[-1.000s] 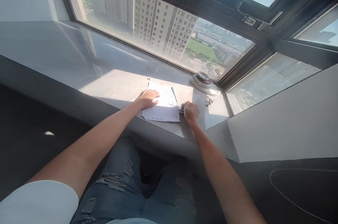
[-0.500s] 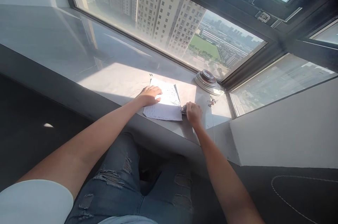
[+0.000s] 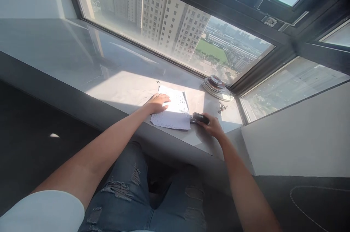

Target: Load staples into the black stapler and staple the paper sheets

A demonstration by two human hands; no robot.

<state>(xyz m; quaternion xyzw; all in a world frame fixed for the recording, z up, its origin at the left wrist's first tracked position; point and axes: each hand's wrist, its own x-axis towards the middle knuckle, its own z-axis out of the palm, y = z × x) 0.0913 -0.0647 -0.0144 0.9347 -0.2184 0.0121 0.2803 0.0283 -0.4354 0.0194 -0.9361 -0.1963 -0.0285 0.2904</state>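
Note:
Sheets of white paper with writing on them lie on the grey window sill, partly in sunlight. My left hand rests flat on their left side, fingers spread. A black stapler is in my right hand, my fingers wrapped round its back end. Its front end is at the right edge of the papers; whether it touches them I cannot tell.
Behind the stapler, near the window corner, sits a stack of round discs or plates. A small metal object lies in front of it. Two tiny dark strips are beyond the papers. The window frame borders the sill.
My right hand has shifted right and back from the papers, with the stapler now showing more and looking more open. My left hand stays on the papers. The view has tilted slightly.

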